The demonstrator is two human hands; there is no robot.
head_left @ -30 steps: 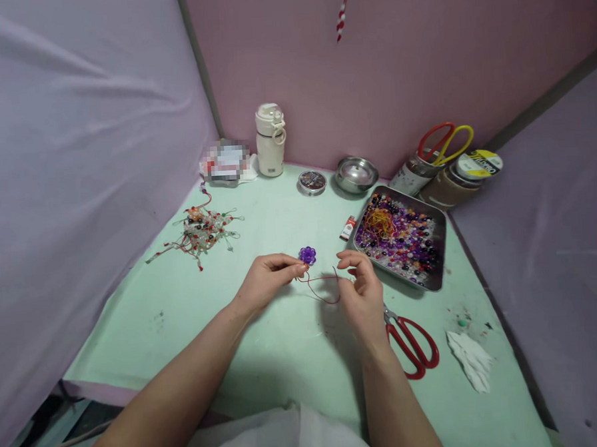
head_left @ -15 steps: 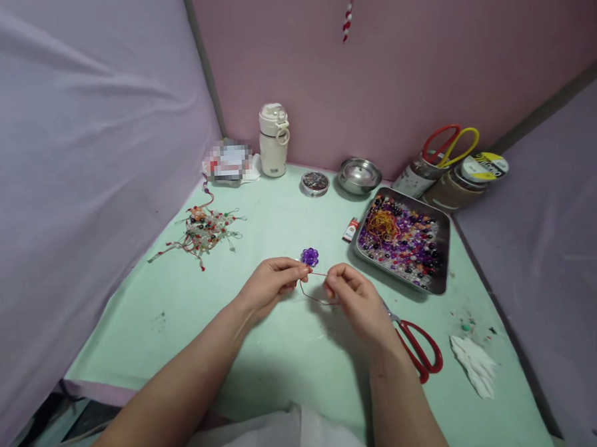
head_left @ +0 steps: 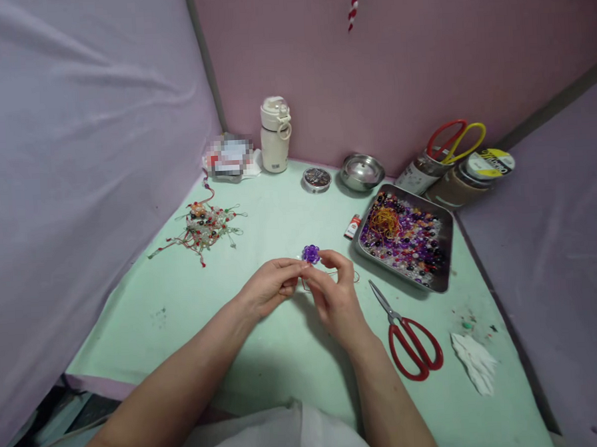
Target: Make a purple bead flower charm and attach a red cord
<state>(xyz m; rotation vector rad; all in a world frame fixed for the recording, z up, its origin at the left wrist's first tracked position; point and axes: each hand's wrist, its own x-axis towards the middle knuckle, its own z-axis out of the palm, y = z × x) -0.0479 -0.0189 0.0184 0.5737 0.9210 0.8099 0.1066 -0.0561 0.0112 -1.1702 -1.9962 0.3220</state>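
Above the table, my left hand (head_left: 272,286) is closed in a pinch at the lower edge of a purple bead flower (head_left: 311,253). My right hand (head_left: 338,300) meets it from the right, its thumb by the left fingertips and its index finger against the flower's right side. A thin red cord (head_left: 357,276) trails behind the right fingers in a loop, partly hidden by them. Red-handled scissors (head_left: 415,346) lie to the right of my right forearm, blades pointing up and left.
A metal tray (head_left: 452,245) of mixed beads and orange thread stands at the right. Behind are a steel bowl (head_left: 362,173), a round clear case (head_left: 317,180), a cream bottle (head_left: 275,141) and jars. Strung beadwork (head_left: 206,227) lies left; a crumpled tissue (head_left: 473,363) lies right.
My right hand has moved left from the cord's pulled-out end to the bead flower. The cord has gone slack into a loop. The scissors show fully now that the right arm has shifted.
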